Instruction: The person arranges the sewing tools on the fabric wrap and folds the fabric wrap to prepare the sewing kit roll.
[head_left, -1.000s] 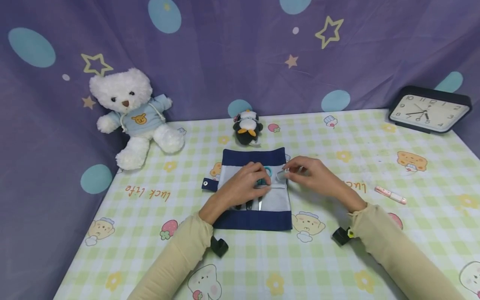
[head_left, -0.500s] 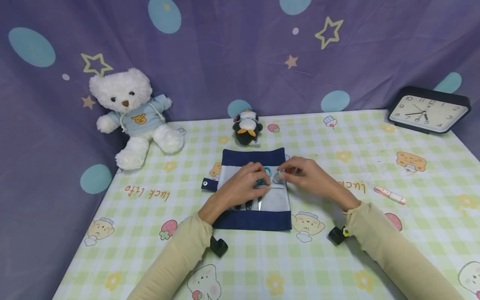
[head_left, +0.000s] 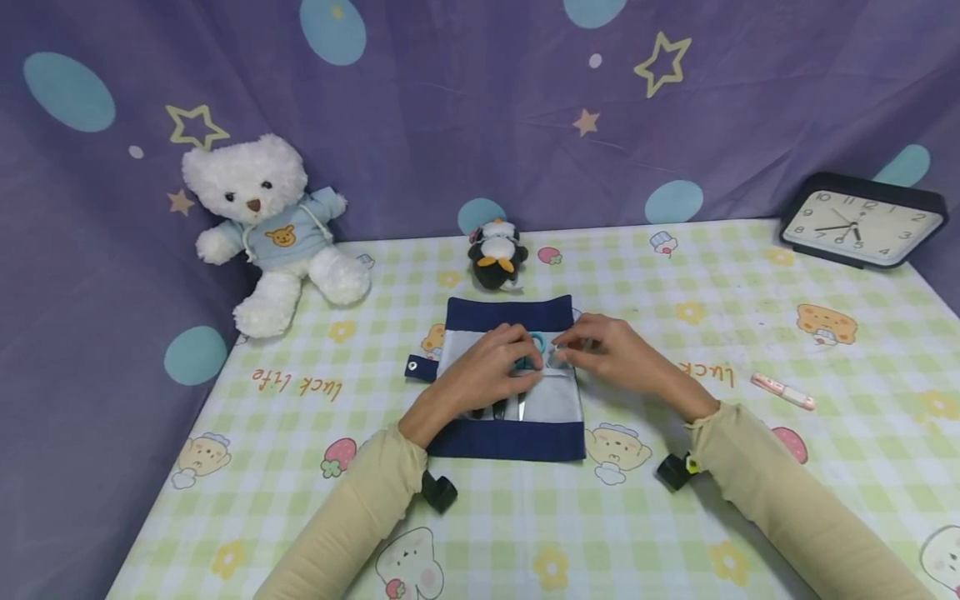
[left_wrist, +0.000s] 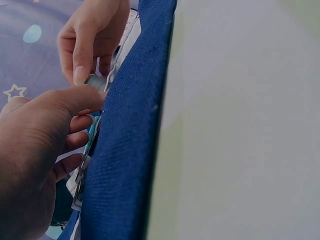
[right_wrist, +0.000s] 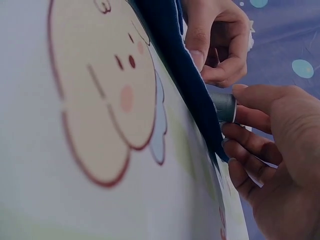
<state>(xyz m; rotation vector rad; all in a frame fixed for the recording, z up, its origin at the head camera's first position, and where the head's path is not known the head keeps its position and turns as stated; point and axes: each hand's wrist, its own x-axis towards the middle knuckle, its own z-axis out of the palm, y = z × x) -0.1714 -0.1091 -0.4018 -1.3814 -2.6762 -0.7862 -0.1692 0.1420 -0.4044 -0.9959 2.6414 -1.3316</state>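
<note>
A navy roll-up pouch [head_left: 506, 442] lies unfolded on the table, its pale lining upward. My left hand [head_left: 487, 367] lies across it, thumb and forefinger pinching the edge of an inner pocket [head_left: 557, 374]. Just right of that, my right hand [head_left: 611, 354] holds a small grey-green cylinder with a pale rim, resembling a thread spool [right_wrist: 225, 106], at the pocket's opening. Teal-handled scissors [head_left: 538, 340] show partly behind the left fingers. Dark and silvery tool ends [head_left: 500, 409] appear below that hand; their kinds are hidden.
A penguin plush [head_left: 497, 254] lies behind the pouch, and a white teddy bear [head_left: 277, 242] sits back left. At the back right stands a black clock [head_left: 862, 221]. A pink-and-white pen-like stick [head_left: 783, 391] lies to the right. The pouch's snap strap [head_left: 422, 368] sticks out leftward.
My right hand has shifted slightly left with the spool, bringing it further over the pocket opening. The left hand has stayed in place on the pouch.
</note>
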